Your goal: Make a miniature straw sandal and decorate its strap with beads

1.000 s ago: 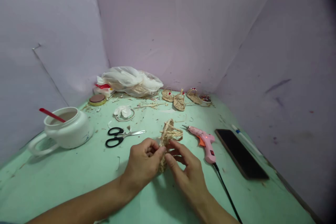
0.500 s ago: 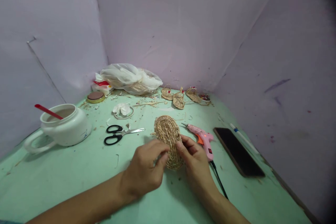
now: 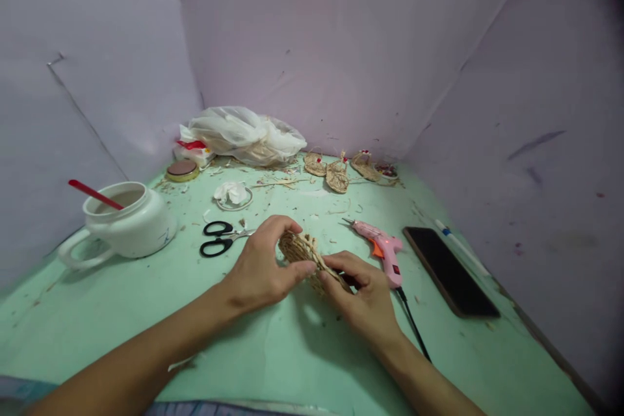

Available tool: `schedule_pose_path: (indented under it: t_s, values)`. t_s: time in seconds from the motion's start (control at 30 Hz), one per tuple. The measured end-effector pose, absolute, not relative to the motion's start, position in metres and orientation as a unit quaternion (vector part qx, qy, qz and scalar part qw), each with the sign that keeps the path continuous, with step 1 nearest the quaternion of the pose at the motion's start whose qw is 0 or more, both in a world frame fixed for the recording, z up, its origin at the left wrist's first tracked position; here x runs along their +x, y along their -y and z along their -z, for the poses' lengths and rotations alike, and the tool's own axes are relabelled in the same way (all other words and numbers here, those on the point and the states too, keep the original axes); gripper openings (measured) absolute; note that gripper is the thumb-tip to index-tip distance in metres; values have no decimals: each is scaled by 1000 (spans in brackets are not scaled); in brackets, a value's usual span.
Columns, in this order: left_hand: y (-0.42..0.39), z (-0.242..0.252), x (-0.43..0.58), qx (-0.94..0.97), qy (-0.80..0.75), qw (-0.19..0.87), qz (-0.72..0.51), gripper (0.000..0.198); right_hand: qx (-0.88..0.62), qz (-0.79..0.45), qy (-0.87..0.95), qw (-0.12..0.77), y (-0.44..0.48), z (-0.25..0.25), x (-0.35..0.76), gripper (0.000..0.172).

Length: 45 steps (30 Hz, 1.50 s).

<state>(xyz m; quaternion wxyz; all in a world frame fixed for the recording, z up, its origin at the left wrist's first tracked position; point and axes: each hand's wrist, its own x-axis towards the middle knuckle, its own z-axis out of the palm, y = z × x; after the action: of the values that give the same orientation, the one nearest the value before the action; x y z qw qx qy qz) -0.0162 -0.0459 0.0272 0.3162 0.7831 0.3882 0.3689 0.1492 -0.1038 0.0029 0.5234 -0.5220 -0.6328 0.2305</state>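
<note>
A woven straw sole (image 3: 305,253), oval and made of coiled braid, is tilted nearly edge-up between my hands above the green table. My left hand (image 3: 268,266) grips its left end and near edge, thumb toward me and fingers over the top. The right end is pinched between the thumb and fingers of my right hand (image 3: 358,289). Partly behind my left hand lie black-handled scissors (image 3: 218,238). To the right of my right hand rests a pink glue gun (image 3: 383,247) with an orange trigger, its nozzle pointing away to the left.
A white pot (image 3: 136,221) with a red stick stands at left. At the back are a plastic bag (image 3: 244,133), a round tin (image 3: 182,171) and small straw slippers (image 3: 337,177) with red beads. A phone (image 3: 448,270) and a pen (image 3: 461,247) lie at right.
The straw sole has been turned from facing me flat to nearly edge-on. My left hand has shifted from a pinch at its near side to a wider grip on its left end.
</note>
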Motion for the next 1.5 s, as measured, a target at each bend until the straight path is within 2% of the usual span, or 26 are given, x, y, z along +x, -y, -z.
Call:
schedule_pose_path:
  t_s: [0.2,0.43,0.6,0.73,0.83,1.0,1.1,1.23,1.27,1.37,1.5]
  values:
    - [49,-22,-14,778,-398,261,-410,16,-502,-225,650,524,104,-4,147,15]
    - [49,-24,-14,796,-351,229,-436,6,-531,-263,609,527,104,-7,147,13]
    - [49,-24,-15,806,-329,215,-442,8,-577,-320,551,511,104,-8,148,12]
    - [51,-25,-17,827,-288,228,-426,21,-595,-353,524,496,102,-8,150,15]
    - [49,-24,-18,816,-323,246,-411,32,-608,-369,504,490,100,-10,154,14]
    - [44,-24,-18,794,-405,328,-314,15,-603,-366,522,479,98,-13,165,12]
    - [46,-26,-17,793,-397,344,-308,9,-601,-304,588,448,99,-14,173,13]
    - [51,-27,-17,793,-389,343,-321,10,-577,-111,658,471,108,-20,177,37]
    - [52,-27,-17,792,-386,345,-323,10,-559,-57,671,483,111,-23,177,37]
    - [55,-27,-17,793,-379,343,-332,11,-493,66,731,467,117,-34,170,20]
    - [61,-28,-16,799,-371,329,-340,9,-487,118,777,381,119,-46,156,14]
